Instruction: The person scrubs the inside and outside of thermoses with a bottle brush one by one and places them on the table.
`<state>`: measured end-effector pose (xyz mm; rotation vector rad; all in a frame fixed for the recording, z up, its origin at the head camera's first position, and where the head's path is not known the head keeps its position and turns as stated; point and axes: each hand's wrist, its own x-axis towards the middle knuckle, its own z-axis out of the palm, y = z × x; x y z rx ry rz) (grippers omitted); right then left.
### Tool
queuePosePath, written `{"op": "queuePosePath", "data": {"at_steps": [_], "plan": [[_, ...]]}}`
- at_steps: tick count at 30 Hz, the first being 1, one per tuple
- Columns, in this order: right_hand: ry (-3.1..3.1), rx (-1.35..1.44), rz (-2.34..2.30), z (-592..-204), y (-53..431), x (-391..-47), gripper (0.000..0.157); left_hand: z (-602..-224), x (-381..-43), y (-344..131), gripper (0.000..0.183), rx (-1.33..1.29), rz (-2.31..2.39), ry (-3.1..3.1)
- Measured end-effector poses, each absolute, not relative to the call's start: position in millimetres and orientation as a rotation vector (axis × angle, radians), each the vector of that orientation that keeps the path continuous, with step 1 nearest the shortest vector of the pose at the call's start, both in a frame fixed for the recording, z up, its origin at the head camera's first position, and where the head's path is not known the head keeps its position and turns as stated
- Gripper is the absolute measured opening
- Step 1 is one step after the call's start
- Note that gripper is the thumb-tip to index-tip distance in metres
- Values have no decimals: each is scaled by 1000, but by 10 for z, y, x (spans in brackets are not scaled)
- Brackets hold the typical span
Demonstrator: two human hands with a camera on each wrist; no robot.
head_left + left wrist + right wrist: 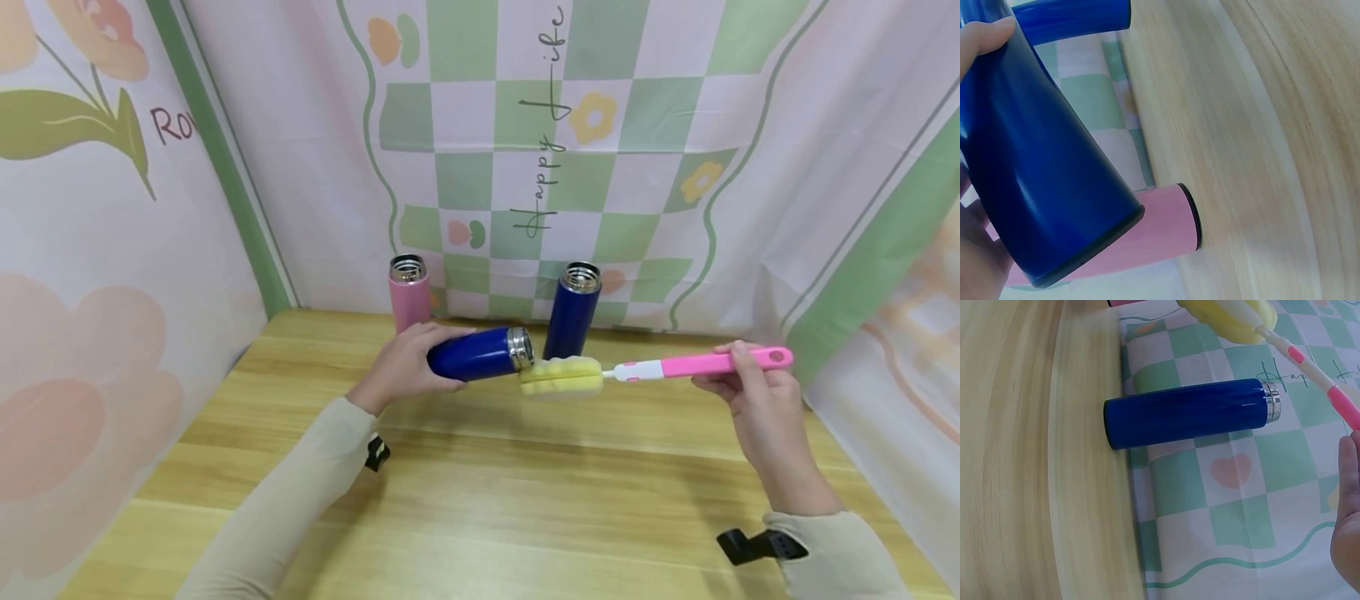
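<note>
My left hand (408, 367) grips a dark blue thermos bottle (474, 354), tilted nearly level, its uncapped steel mouth facing right. In the left wrist view the thumb and fingers wrap around the same bottle (1047, 162), its base toward the camera. With my right hand (765, 408) I hold the pink handle of a bottle brush (697, 363). The brush's yellow sponge head (562, 377) is at the bottle's mouth; whether it touches the rim I cannot tell. The right wrist view shows the brush's white neck and pink handle (1342, 407) beside my fingers.
A pink bottle (411, 300) stands uncapped at the back left of the wooden table (480, 500). Another dark blue bottle (572, 312) stands uncapped at the back, behind the brush. A checkered curtain (525, 117) hangs along the table's rear edge.
</note>
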<state>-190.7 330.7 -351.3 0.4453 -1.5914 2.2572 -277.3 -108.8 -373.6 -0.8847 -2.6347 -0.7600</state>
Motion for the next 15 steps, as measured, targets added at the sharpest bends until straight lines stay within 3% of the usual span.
{"op": "queuePosePath", "data": {"at_steps": [15], "plan": [[-1521, 529, 2328, -3464, 3281, -1909, 27, -3755, -2765, -1048, 73, -926, -621, -2634]]}}
